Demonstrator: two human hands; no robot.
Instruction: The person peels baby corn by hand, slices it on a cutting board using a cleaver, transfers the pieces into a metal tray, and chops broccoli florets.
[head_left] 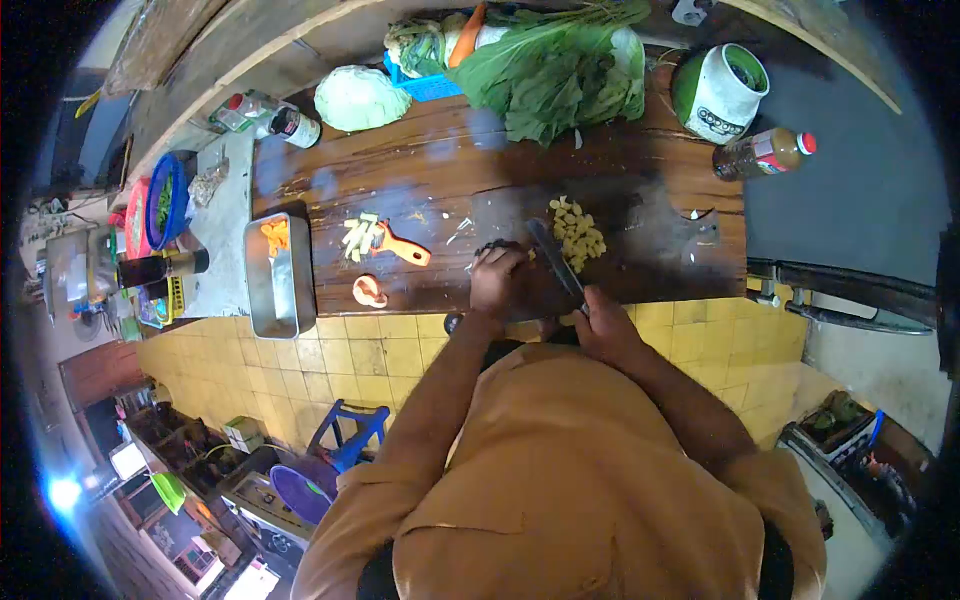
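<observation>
A dark cutting board lies on the wooden table. My right hand is closed round the handle of a knife, whose dark blade points up and left over the board. Just left of the blade, my left hand rests at the board's edge with its fingers curled; what they hold, if anything, is hidden. Small pale yellow pieces are heaped right of the blade. Farther left are pale cut sticks, an orange peeler and a small orange-rimmed object.
A metal tray with orange pieces stands at the left. Along the back are a cabbage, leafy greens, a blue basket, a white and green container and a red-capped bottle.
</observation>
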